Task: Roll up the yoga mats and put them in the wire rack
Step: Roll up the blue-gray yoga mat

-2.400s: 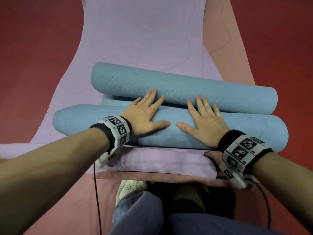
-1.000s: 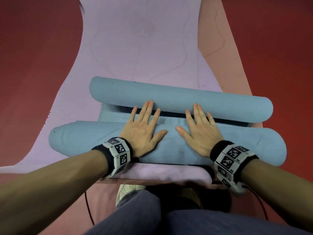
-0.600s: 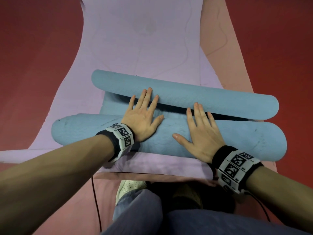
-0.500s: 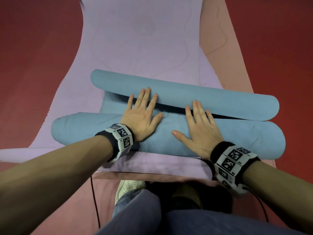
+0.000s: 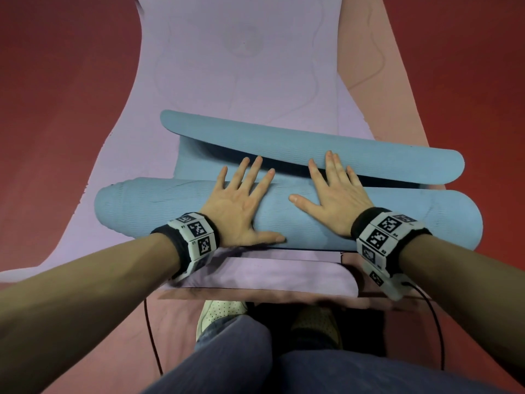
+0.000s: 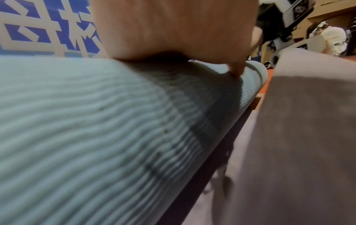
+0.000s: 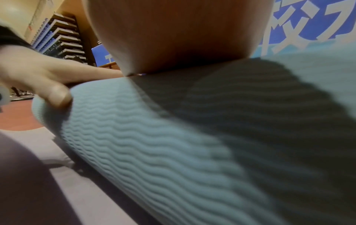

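Observation:
A blue yoga mat (image 5: 159, 206) lies mostly rolled across a flat lilac mat (image 5: 241, 66); its far end (image 5: 312, 149) curls up in a second fold just beyond the roll. My left hand (image 5: 241, 200) lies flat on the roll's middle, fingers spread and reaching the unrolled strip. My right hand (image 5: 335, 191) presses flat beside it, fingertips at the far fold. Both wrist views show the ribbed blue roll (image 6: 96, 121) (image 7: 192, 144) under each palm. The wire rack is out of sight.
A pink mat (image 5: 377, 66) lies under the lilac one on the red floor (image 5: 56, 81). My knees in blue trousers (image 5: 255, 365) and a white shoe (image 5: 218, 311) are close below the roll. Cables hang from both wrists. Shelving (image 7: 57, 38) stands far off.
Both hands have slid forward over the roll and pushed it on; the strip between the roll and the far fold has narrowed, and the right fingertips now reach the fold.

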{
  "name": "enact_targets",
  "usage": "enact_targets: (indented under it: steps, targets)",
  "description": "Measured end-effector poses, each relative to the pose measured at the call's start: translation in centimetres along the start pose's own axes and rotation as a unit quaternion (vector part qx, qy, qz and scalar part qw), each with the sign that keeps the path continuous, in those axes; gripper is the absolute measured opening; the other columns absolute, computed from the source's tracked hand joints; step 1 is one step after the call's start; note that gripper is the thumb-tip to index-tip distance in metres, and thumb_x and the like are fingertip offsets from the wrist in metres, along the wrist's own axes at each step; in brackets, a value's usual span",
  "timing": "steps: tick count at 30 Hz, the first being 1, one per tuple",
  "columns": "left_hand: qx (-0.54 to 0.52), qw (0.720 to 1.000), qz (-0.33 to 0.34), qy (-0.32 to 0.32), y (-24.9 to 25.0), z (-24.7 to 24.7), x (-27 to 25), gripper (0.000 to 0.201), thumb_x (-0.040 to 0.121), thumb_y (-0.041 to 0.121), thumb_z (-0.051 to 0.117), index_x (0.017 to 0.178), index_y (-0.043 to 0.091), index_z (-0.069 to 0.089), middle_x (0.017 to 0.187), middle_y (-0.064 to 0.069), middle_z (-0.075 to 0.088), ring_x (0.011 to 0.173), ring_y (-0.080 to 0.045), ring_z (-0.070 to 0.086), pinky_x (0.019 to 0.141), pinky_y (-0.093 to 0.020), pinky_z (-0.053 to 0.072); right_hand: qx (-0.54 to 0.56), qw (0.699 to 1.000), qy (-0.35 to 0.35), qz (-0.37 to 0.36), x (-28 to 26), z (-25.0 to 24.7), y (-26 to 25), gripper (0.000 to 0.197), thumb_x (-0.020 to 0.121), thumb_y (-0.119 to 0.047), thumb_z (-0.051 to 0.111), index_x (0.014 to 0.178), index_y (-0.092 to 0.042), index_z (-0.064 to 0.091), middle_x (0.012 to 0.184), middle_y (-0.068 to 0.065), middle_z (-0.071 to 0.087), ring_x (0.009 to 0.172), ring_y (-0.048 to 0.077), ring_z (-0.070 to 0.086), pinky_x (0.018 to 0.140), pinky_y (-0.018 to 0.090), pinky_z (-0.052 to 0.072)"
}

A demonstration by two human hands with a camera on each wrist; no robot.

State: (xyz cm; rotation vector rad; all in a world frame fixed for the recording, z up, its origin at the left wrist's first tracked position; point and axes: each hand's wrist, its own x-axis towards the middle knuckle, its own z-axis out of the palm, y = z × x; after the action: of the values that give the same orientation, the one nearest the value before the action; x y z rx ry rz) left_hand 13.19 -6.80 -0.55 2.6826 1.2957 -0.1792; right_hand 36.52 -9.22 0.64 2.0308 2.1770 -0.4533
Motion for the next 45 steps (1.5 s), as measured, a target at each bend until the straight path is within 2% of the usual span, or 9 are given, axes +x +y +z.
enact_targets:
  steps: [4, 10, 18, 22, 26, 30, 32, 36, 45]
  targets:
    - [0.022, 0.998, -0.003, -0.061, -0.6, -0.2, 0.7, 0.152, 0.043, 0.103, 0.046, 0.153, 0.028, -0.026, 0.164, -0.014, -0.02, 0.153, -0.035, -0.01, 0.119, -0.066, 0.008, -0.014, 1.0, -0.008, -0.025, -1.0, -0.1, -0.1, 0.112, 0.069, -0.093, 0.01, 0.157, -0.026, -0.005, 0.161, 0.022, -0.016, 0.15, 0.031, -0.016, 0.122, 0.05, -0.001]
    - [0.047, 0.996, -0.001, -0.074, -0.4, 0.0, 0.5, 0.149, 0.049, 0.086, 0.07, 0.155, 0.029, -0.02, 0.165, -0.017, -0.013, 0.153, -0.038, 0.001, 0.119, -0.063, 0.013, -0.111, 0.991, -0.047, -0.05, -2.4, 0.7, -0.4, 0.138, 0.058, -0.076, 0.07, 0.154, -0.029, -0.017, 0.156, 0.022, -0.032, 0.146, 0.041, -0.024, 0.119, 0.061, 0.003]
    - [0.067, 0.997, 0.034, -0.031, 1.5, -0.1, -2.5, 0.127, 0.055, 0.081, 0.065, 0.156, 0.017, 0.024, 0.152, -0.031, 0.036, 0.119, -0.045, 0.057, 0.1, -0.049, 0.047, -0.118, 0.99, -0.041, -0.067, -5.2, 1.0, -1.3, 0.12, 0.065, -0.073, 0.065, 0.156, -0.028, 0.001, 0.16, 0.024, -0.018, 0.148, 0.048, -0.006, 0.117, 0.062, 0.011]
    - [0.043, 0.998, 0.047, -0.008, 2.7, 0.4, -5.7, 0.11, 0.062, 0.078, 0.048, 0.152, 0.017, 0.028, 0.147, -0.032, 0.044, 0.11, -0.046, 0.062, 0.093, -0.051, 0.052, -0.102, 0.991, -0.02, -0.087, -8.1, 2.2, -1.6, 0.118, 0.047, -0.081, 0.059, 0.145, -0.02, 0.035, 0.154, 0.031, 0.026, 0.134, 0.055, 0.037, 0.099, 0.067, 0.039]
    - [0.045, 0.996, 0.051, -0.056, 3.2, 0.2, -6.3, 0.111, 0.073, 0.076, 0.049, 0.16, 0.019, 0.009, 0.161, -0.032, 0.013, 0.14, -0.047, 0.037, 0.115, -0.053, 0.033, -0.08, 0.992, -0.026, -0.093, -9.2, 3.3, -1.5, 0.118, 0.049, -0.081, 0.054, 0.147, -0.018, 0.036, 0.154, 0.03, 0.03, 0.136, 0.054, 0.035, 0.099, 0.069, 0.04]
    - [0.047, 0.99, 0.031, -0.127, 2.5, -0.2, -4.9, 0.126, 0.068, 0.087, 0.043, 0.154, 0.022, -0.023, 0.161, -0.026, -0.019, 0.152, -0.041, -0.011, 0.121, -0.06, 0.001, -0.034, 0.994, -0.047, -0.089, -8.0, 2.5, -1.3, 0.117, 0.063, -0.096, 0.017, 0.158, -0.029, 0.007, 0.164, 0.019, -0.007, 0.151, 0.038, -0.007, 0.119, 0.059, 0.011]
    - [0.046, 0.994, 0.04, -0.095, 2.2, -0.4, -4.7, 0.124, 0.064, 0.095, 0.021, 0.154, 0.022, -0.024, 0.163, -0.025, -0.015, 0.152, -0.039, -0.013, 0.12, -0.062, -0.002, -0.003, 0.998, -0.042, -0.052, -7.0, 2.1, -1.6, 0.109, 0.065, -0.091, -0.013, 0.157, -0.032, -0.005, 0.164, 0.015, -0.013, 0.15, 0.029, -0.017, 0.122, 0.052, 0.002]
    - [0.001, 0.997, 0.005, -0.079, 2.8, -0.7, -4.2, 0.094, 0.08, 0.077, -0.011, 0.157, 0.024, -0.016, 0.165, -0.014, -0.017, 0.153, -0.028, -0.017, 0.123, -0.053, -0.004, 0.001, 1.0, -0.028, -0.009, -5.0, 1.9, -2.0, 0.09, 0.08, -0.077, -0.008, 0.156, -0.028, -0.009, 0.163, 0.014, -0.017, 0.15, 0.026, -0.021, 0.122, 0.05, -0.003]
    - [-0.017, 0.999, -0.015, -0.024, 1.7, -0.1, -1.9, 0.08, 0.093, 0.066, -0.007, 0.16, 0.021, -0.008, 0.164, -0.012, -0.022, 0.151, -0.02, -0.024, 0.124, -0.046, -0.007, -0.02, 1.0, 0.001, -0.005, -3.2, 1.3, -2.1, 0.091, 0.084, -0.076, -0.007, 0.157, -0.022, -0.006, 0.162, 0.017, -0.018, 0.149, 0.027, -0.022, 0.122, 0.05, -0.007]
